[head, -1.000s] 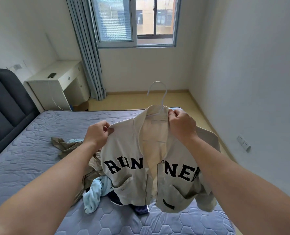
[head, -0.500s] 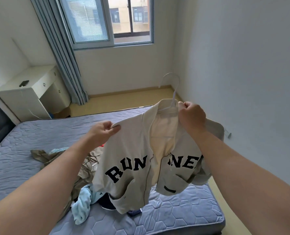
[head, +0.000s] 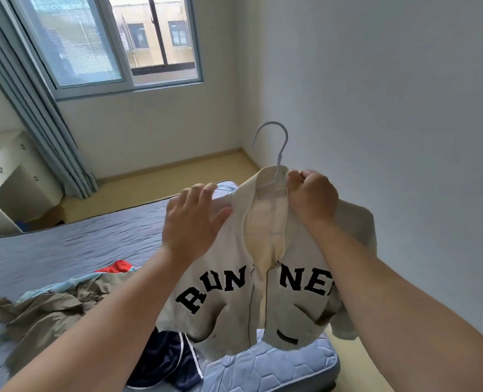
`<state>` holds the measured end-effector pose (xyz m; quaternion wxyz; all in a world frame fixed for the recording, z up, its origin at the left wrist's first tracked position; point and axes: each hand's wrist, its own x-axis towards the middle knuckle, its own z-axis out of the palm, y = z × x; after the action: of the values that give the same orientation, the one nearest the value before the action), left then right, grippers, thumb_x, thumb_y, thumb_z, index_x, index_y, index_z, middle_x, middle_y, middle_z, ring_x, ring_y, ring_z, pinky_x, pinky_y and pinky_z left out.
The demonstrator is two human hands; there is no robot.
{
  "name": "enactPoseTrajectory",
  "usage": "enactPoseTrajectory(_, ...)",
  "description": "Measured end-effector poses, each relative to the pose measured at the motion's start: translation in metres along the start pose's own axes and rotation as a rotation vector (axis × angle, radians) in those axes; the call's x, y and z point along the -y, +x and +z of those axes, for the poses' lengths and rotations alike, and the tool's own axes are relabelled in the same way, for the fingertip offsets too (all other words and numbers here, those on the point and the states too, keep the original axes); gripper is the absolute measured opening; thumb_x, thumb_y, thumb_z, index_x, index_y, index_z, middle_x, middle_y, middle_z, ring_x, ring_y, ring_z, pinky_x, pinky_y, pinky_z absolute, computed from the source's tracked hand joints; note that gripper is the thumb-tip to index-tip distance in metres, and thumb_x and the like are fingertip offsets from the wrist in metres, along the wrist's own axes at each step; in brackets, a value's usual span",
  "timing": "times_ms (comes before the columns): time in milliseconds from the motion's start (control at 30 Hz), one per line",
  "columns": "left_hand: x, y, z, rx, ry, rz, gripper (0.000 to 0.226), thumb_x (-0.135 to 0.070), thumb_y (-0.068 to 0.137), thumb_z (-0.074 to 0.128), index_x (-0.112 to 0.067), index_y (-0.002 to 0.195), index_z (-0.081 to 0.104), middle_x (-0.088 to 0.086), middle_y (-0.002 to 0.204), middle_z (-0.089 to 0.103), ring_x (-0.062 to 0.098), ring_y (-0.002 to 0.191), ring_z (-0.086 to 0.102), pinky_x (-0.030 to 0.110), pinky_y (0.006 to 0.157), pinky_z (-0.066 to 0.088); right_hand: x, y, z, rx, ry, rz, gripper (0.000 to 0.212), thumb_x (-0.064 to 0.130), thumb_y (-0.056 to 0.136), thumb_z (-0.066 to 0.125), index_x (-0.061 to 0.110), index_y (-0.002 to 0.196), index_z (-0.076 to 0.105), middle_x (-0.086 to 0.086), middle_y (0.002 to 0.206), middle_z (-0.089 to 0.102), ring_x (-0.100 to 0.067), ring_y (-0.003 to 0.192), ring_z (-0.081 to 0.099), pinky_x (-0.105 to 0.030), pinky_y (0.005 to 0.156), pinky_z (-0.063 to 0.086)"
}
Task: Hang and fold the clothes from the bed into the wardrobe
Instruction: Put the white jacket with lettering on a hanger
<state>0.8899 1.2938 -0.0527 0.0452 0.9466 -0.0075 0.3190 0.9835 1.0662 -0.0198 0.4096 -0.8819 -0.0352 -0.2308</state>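
A cream zip jacket (head: 229, 312) with black letters hangs on a white hanger (head: 277, 154), held up in front of me above the bed (head: 65, 244). My right hand (head: 312, 195) grips the jacket's collar and the hanger's shoulder just under the hook. My left hand (head: 192, 219) lies with straight fingers on the jacket's left shoulder. A heap of clothes rests on the bed below: a khaki garment (head: 45, 315), dark navy shorts (head: 164, 360), a light blue piece (head: 62, 287) and something red (head: 116, 267).
A window (head: 113, 41) with a blue-grey curtain (head: 36, 114) fills the far wall. A white desk (head: 5, 176) stands at the left beside the bed. A bare white wall (head: 376, 108) runs along the right, with a strip of wooden floor (head: 161, 182) beyond the bed.
My left hand has let go of its pinch on the jacket's shoulder and now lies flat on it. The view has swung to the right and the jacket has come up closer.
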Motion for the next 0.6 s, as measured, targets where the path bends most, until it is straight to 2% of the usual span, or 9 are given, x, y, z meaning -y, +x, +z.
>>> enactPoseTrajectory(33, -0.011, 0.01, 0.006, 0.058, -0.068, 0.083, 0.049, -0.053, 0.1, 0.047, -0.016, 0.132, 0.053, 0.006, 0.121, 0.065, 0.033, 0.109, 0.061, 0.047, 0.088, 0.05, -0.006, 0.001, -0.003, -0.002, -0.012, -0.004, 0.051, 0.032, 0.099, 0.049, 0.017, 0.053, 0.033, 0.005, 0.05, 0.039, -0.027, 0.054, 0.039, -0.035, 0.069, 0.033)
enactPoseTrajectory(100, -0.031, 0.026, 0.018, 0.176, -0.203, 0.106, 0.04, -0.046, 0.102, 0.049, -0.016, 0.127, 0.055, 0.006, 0.114, 0.067, 0.034, 0.103, 0.063, 0.045, 0.08, 0.051, -0.019, 0.004, -0.009, 0.01, -0.035, 0.006, 0.052, 0.035, 0.1, 0.048, 0.017, 0.054, 0.033, 0.005, 0.05, 0.039, -0.02, 0.05, 0.037, -0.037, 0.07, 0.036)
enactPoseTrajectory(267, -0.069, 0.048, 0.044, 0.112, -0.333, 0.106, 0.028, -0.039, 0.104, 0.047, -0.013, 0.103, 0.059, 0.007, 0.088, 0.067, 0.037, 0.078, 0.061, 0.04, 0.062, 0.045, -0.056, 0.019, -0.04, 0.058, -0.026, 0.021, 0.051, 0.04, 0.104, 0.044, 0.021, 0.057, 0.035, 0.007, 0.051, 0.042, -0.018, 0.054, 0.041, -0.038, 0.072, 0.037)
enactPoseTrajectory(333, -0.085, 0.065, 0.045, 0.114, -0.399, 0.1, 0.024, -0.038, 0.104, 0.049, -0.016, 0.096, 0.056, 0.001, 0.082, 0.061, 0.036, 0.075, 0.058, 0.039, 0.061, 0.046, -0.062, 0.028, -0.058, 0.066, -0.011, 0.018, 0.049, 0.04, 0.105, 0.041, 0.022, 0.06, 0.035, 0.007, 0.053, 0.042, -0.015, 0.054, 0.04, -0.036, 0.071, 0.035)
enactPoseTrajectory(400, -0.103, 0.085, 0.042, 0.068, -0.434, 0.084, 0.023, -0.035, 0.104, 0.052, -0.017, 0.09, 0.055, -0.003, 0.08, 0.056, 0.032, 0.075, 0.056, 0.033, 0.057, 0.037, -0.061, 0.036, -0.077, 0.03, 0.001, 0.011, 0.047, 0.042, 0.106, 0.038, 0.023, 0.063, 0.036, 0.007, 0.055, 0.043, -0.015, 0.055, 0.042, -0.036, 0.071, 0.034)
enactPoseTrajectory(467, -0.121, 0.102, 0.039, -0.045, -0.451, 0.095, 0.023, -0.035, 0.102, 0.052, -0.015, 0.093, 0.059, 0.001, 0.087, 0.062, 0.025, 0.082, 0.055, 0.03, 0.062, 0.035, -0.06, 0.043, -0.093, -0.058, 0.012, -0.003, 0.045, 0.046, 0.105, 0.032, 0.026, 0.066, 0.037, 0.008, 0.056, 0.045, -0.015, 0.057, 0.045, -0.037, 0.072, 0.036)
enactPoseTrajectory(500, -0.13, 0.106, 0.039, -0.07, -0.461, 0.124, 0.026, -0.036, 0.101, 0.049, -0.014, 0.098, 0.06, 0.004, 0.092, 0.065, 0.025, 0.087, 0.056, 0.033, 0.069, 0.04, -0.058, 0.044, -0.099, -0.065, -0.006, -0.002, 0.044, 0.048, 0.105, 0.029, 0.027, 0.067, 0.038, 0.009, 0.058, 0.046, -0.016, 0.059, 0.046, -0.037, 0.073, 0.037)
enactPoseTrajectory(533, -0.14, 0.106, 0.041, -0.053, -0.45, 0.174, 0.03, -0.038, 0.101, 0.045, -0.012, 0.102, 0.061, 0.006, 0.095, 0.067, 0.029, 0.09, 0.059, 0.037, 0.076, 0.043, -0.056, 0.042, -0.103, -0.021, -0.045, 0.012, 0.045, 0.049, 0.105, 0.028, 0.028, 0.067, 0.039, 0.01, 0.059, 0.046, -0.016, 0.06, 0.046, -0.038, 0.074, 0.038)
enactPoseTrajectory(600, -0.154, 0.102, 0.05, 0.074, -0.416, 0.271, 0.033, -0.04, 0.103, 0.045, -0.01, 0.101, 0.06, 0.009, 0.094, 0.069, 0.035, 0.088, 0.062, 0.04, 0.078, 0.043, -0.06, 0.031, -0.107, 0.132, -0.091, 0.081, 0.05, 0.052, 0.105, 0.032, 0.025, 0.063, 0.036, 0.009, 0.057, 0.041, -0.015, 0.056, 0.041, -0.035, 0.066, 0.035)
